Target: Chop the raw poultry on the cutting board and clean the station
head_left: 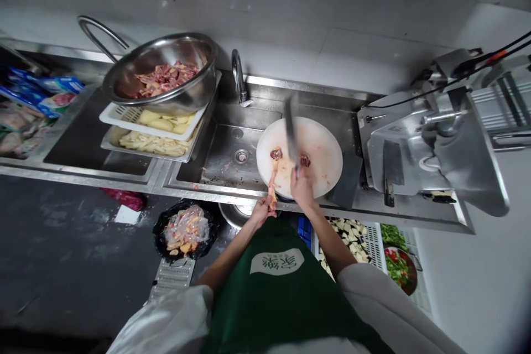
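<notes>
My left hand (263, 211) is closed on the foot end of a raw poultry leg (274, 172), whose cut, dark red end lies on the round white cutting board (327, 144). In my right hand (302, 188) is the handle of a cleaver (291, 133). The cleaver's blade is smeared by motion and stands up over the board, to the right of the leg. A small dark red piece of meat (305, 160) rests on the board just right of the blade. Faint reddish stains mark the board around it.
Left of the board is a sink (224, 149) with a faucet (238, 74). A steel bowl (194, 88) of cut meat sits on trays of peeled potatoes and pale strips. To the right stands a slicer (464, 138) with another cleaver (392, 166). A black-lined bin (209, 238) is below.
</notes>
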The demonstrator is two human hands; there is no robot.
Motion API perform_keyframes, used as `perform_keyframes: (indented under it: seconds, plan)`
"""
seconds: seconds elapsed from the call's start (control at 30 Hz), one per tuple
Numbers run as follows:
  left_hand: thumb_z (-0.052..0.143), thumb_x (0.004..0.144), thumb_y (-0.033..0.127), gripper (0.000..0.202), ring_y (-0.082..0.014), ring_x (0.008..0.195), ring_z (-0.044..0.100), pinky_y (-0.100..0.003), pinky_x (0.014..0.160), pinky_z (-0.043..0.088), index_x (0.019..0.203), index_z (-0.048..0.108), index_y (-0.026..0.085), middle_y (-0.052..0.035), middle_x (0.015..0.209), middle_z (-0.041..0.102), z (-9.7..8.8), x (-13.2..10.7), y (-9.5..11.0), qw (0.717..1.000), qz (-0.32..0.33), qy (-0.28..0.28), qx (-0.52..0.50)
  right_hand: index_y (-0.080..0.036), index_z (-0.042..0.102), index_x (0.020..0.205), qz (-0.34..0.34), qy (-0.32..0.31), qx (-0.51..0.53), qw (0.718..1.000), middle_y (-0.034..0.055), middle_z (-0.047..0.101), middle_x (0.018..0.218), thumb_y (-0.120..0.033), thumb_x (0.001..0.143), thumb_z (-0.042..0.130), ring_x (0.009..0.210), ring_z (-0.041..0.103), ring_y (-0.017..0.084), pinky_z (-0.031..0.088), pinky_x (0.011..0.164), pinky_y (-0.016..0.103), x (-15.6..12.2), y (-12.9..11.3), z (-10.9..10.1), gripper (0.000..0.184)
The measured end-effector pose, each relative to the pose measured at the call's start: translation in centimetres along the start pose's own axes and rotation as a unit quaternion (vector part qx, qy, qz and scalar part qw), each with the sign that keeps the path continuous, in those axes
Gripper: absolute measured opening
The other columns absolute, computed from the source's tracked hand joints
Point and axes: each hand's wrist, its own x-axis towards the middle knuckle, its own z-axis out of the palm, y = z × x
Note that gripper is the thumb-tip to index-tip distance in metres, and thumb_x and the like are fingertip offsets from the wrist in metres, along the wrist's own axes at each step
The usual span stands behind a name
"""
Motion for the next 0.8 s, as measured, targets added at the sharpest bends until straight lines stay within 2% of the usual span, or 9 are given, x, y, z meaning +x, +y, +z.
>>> perform_keyframes:
  seconds: [0.07,0.13,0.27,0.37,0.43,0.53,0.6,0.7,0.8]
  plan:
    - [0.079,0.088,0.056,0.046,-0.0092,0.038,0.049,-0.026,0.044,0.051,0.080,0.060,0.014,0.0007,0.055,0.059,0.1,0.1,0.1,1.000,-0.006,0.011,-0.007,-0.006,0.062,0.132,0.022,-0.107,-0.022,0.994,0.0216,0.077,0.107,-0.040,0.112,0.035,0.095,0.074,0.029,0.052,0.077,0.032,0.0,0.7,0.8,0.048]
    - [0.078,0.089,0.056,0.046,-0.0087,0.038,0.047,-0.026,0.043,0.050,0.080,0.060,0.014,0.0025,0.054,0.056,0.0,0.1,0.1,1.000,-0.007,0.017,-0.013,-0.009,0.062,0.136,0.007,-0.135,-0.026,0.990,0.0197,0.077,0.109,-0.040,0.111,0.037,0.097,0.074,0.028,0.052,0.078,0.030,0.5,1.1,0.1,0.047]
    - [0.080,0.086,0.059,0.049,-0.0064,0.036,0.039,-0.026,0.043,0.048,0.078,0.057,0.016,0.0055,0.051,0.051,-0.3,0.2,0.1,0.999,0.016,0.008,-0.039,-0.010,0.060,0.133,-0.059,0.008,-0.026,0.998,0.0198,0.076,0.104,-0.046,0.111,0.033,0.096,0.073,0.031,0.051,0.080,0.032,1.3,0.3,-3.5,0.051]
    - [0.082,0.082,0.061,0.053,-0.0060,0.037,0.038,-0.026,0.043,0.048,0.075,0.054,0.017,0.0056,0.051,0.051,-0.3,0.3,-0.1,0.999,0.023,0.010,-0.048,-0.010,0.061,0.127,-0.084,0.086,0.005,0.993,0.0211,0.075,0.103,-0.048,0.111,0.027,0.095,0.073,0.031,0.051,0.080,0.034,1.0,-0.8,-3.4,0.053]
    - [0.083,0.081,0.062,0.054,-0.0058,0.037,0.039,-0.026,0.044,0.048,0.075,0.053,0.018,0.0059,0.051,0.051,-0.2,0.3,-0.2,0.998,0.020,0.016,-0.051,-0.010,0.062,0.124,-0.051,0.036,0.004,0.998,0.0215,0.075,0.103,-0.045,0.112,0.027,0.096,0.074,0.031,0.052,0.079,0.034,0.7,-1.0,-1.3,0.051]
    - [0.082,0.083,0.061,0.052,-0.0053,0.037,0.037,-0.024,0.044,0.047,0.077,0.052,0.018,0.0071,0.051,0.050,-0.1,0.3,-0.3,0.998,0.012,0.023,-0.052,-0.009,0.066,0.125,0.021,-0.103,-0.030,0.994,0.0221,0.077,0.107,-0.041,0.111,0.032,0.100,0.074,0.029,0.053,0.080,0.032,1.0,-0.2,2.4,0.049]
    - [0.081,0.085,0.059,0.050,-0.0050,0.036,0.035,-0.024,0.044,0.046,0.079,0.051,0.019,0.0087,0.050,0.048,-0.3,0.2,-0.1,0.998,0.010,0.022,-0.054,-0.008,0.065,0.132,0.027,-0.142,-0.039,0.989,0.0226,0.076,0.117,-0.040,0.111,0.034,0.108,0.074,0.028,0.053,0.083,0.030,1.8,0.8,3.7,0.049]
    - [0.081,0.086,0.057,0.048,-0.0048,0.035,0.031,-0.025,0.044,0.046,0.082,0.050,0.020,0.0111,0.049,0.044,-0.6,0.1,0.3,0.998,0.005,0.012,-0.068,-0.006,0.062,0.138,0.024,-0.152,-0.044,0.987,0.0216,0.076,0.120,-0.040,0.111,0.035,0.111,0.073,0.026,0.052,0.085,0.028,3.2,2.0,2.8,0.051]
    - [0.081,0.087,0.054,0.047,-0.0052,0.035,0.032,-0.025,0.045,0.046,0.082,0.049,0.020,0.0117,0.049,0.043,-1.0,0.0,0.6,0.997,0.001,0.004,-0.080,-0.008,0.063,0.135,0.028,-0.136,-0.071,0.988,0.0202,0.077,0.115,-0.041,0.110,0.038,0.106,0.074,0.028,0.052,0.085,0.030,4.0,2.1,-0.2,0.048]
